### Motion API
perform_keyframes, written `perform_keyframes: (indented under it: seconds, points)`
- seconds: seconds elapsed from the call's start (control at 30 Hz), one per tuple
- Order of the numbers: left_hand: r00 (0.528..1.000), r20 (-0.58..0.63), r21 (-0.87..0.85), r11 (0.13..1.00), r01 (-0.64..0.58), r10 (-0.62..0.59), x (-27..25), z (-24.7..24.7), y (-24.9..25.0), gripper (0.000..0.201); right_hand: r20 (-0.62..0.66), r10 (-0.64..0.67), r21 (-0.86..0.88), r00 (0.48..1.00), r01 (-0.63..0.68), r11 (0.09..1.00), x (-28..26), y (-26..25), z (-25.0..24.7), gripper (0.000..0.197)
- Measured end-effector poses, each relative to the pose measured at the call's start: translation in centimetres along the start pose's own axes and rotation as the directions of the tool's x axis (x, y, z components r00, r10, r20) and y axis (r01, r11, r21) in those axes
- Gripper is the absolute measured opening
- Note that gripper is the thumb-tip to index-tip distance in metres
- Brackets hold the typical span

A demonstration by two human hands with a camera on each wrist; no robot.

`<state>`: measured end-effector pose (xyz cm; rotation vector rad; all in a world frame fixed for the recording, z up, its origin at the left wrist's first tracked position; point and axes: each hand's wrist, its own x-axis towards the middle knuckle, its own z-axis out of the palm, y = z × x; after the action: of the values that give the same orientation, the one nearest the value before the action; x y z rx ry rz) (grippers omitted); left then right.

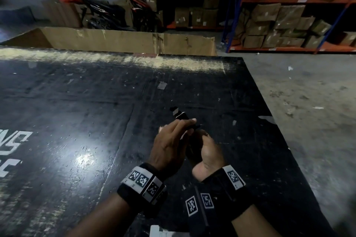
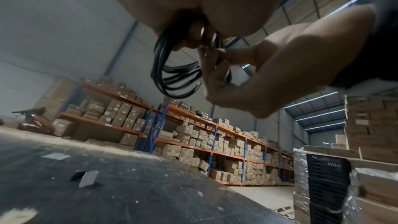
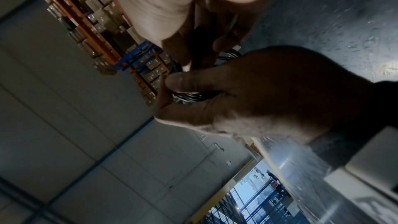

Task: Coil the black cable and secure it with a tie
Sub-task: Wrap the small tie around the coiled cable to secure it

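Note:
The black cable (image 2: 172, 77) is gathered into a bundle of several loops, held just above the black table (image 1: 77, 121). My left hand (image 1: 181, 129) wraps the bundle from the left, thumb and forefinger closed round the loops (image 3: 188, 95). My right hand (image 1: 204, 136) grips the same bundle from the right, its fingers (image 2: 215, 60) pinching the strands. A black cable end with a pale patch (image 1: 180, 114) sticks out beyond the fingertips. In the head view most of the coil is hidden between the palms. I cannot make out a tie.
Scraps of paper and tape (image 2: 88, 178) lie on the scuffed table, whose right edge (image 1: 279, 140) drops to a concrete floor. An open cardboard box (image 1: 125, 40) stands past the far edge. Shelves of cartons (image 1: 279, 15) and parked motorbikes (image 1: 107, 11) stand behind.

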<state>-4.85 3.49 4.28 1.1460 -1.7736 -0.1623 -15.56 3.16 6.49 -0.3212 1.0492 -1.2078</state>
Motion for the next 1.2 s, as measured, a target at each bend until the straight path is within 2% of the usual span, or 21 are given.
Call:
perform_keyframes:
  seconds: [0.17, 0.23, 0.3, 0.37, 0.47, 0.53, 0.63, 0.73, 0.8, 0.9, 1.0, 1.07, 1.13, 1.2]
  points:
    - [0.997, -0.039, -0.199, 0.978, 0.056, -0.065, 0.4, -0.2, 1.5, 0.030, 0.148, 0.045, 0.178, 0.988, -0.071, 0.981, -0.7, -1.2, -0.1, 0.016]
    - [0.995, -0.045, -0.304, 0.950, 0.068, -0.086, 0.6, -0.1, 2.2, 0.039, 0.190, 0.040, 0.192, 0.981, -0.077, 0.978, -1.2, -1.7, 0.1, 0.013]
    - [0.989, -0.037, -0.395, 0.911, 0.119, -0.145, 0.8, 0.0, 2.8, 0.047, 0.223, 0.042, 0.186, 0.974, -0.084, 0.979, -1.5, -2.1, 0.1, 0.019]
    - [0.981, -0.019, -0.395, 0.903, 0.168, -0.191, 1.1, -0.2, 3.2, 0.049, 0.243, 0.040, 0.186, 0.969, -0.087, 0.979, -1.6, -2.5, -0.1, 0.024]
    - [0.989, 0.026, -0.335, 0.931, 0.147, -0.147, 1.3, -0.4, 3.4, 0.037, 0.241, 0.021, 0.181, 0.970, -0.066, 0.981, -1.7, -2.8, -0.5, 0.021]
    - [0.986, 0.027, -0.356, 0.920, 0.165, -0.166, 1.5, -0.4, 3.2, 0.034, 0.222, -0.006, 0.136, 0.975, -0.025, 0.990, -1.7, -3.0, -0.7, 0.010]
    - [0.973, 0.011, -0.350, 0.911, 0.219, -0.230, 1.7, -0.5, 2.4, 0.034, 0.222, -0.103, 0.058, 0.969, 0.093, 0.994, -2.1, -3.2, -1.0, 0.007]
    - [0.964, 0.027, -0.340, 0.905, 0.257, -0.264, 1.6, -0.9, 1.7, 0.033, 0.221, -0.308, -0.063, 0.926, 0.328, 0.942, -2.8, -3.2, -1.5, 0.007]
    - [0.963, 0.048, -0.317, 0.910, 0.268, -0.266, 1.5, -1.1, 1.5, 0.033, 0.256, -0.479, -0.241, 0.839, 0.536, 0.809, -3.1, -3.1, -1.9, 0.007]
    - [0.958, 0.111, -0.250, 0.925, 0.286, -0.266, 1.4, -1.2, 1.2, 0.028, 0.432, -0.616, -0.495, 0.659, 0.744, 0.449, -3.1, -3.0, -2.6, 0.014]
    - [0.949, 0.199, -0.226, 0.931, 0.288, -0.246, 1.6, -1.6, 1.1, 0.030, 0.616, -0.667, -0.570, 0.418, 0.821, -0.012, -2.9, -3.2, -3.3, 0.019]
    - [0.942, 0.249, -0.220, 0.934, 0.281, -0.225, 1.8, -1.9, 1.0, 0.033, 0.715, -0.637, -0.541, 0.289, 0.806, -0.241, -2.5, -3.6, -3.6, 0.020]
    - [0.930, 0.302, -0.194, 0.942, 0.275, -0.209, 2.1, -2.4, 0.9, 0.035, 0.767, -0.599, -0.508, 0.231, 0.788, -0.347, -2.0, -4.2, -4.0, 0.020]
    - [0.913, 0.372, -0.160, 0.958, 0.239, -0.166, 2.4, -3.1, 0.9, 0.035, 0.791, -0.562, -0.483, 0.239, 0.809, -0.335, -1.6, -5.0, -4.2, 0.019]
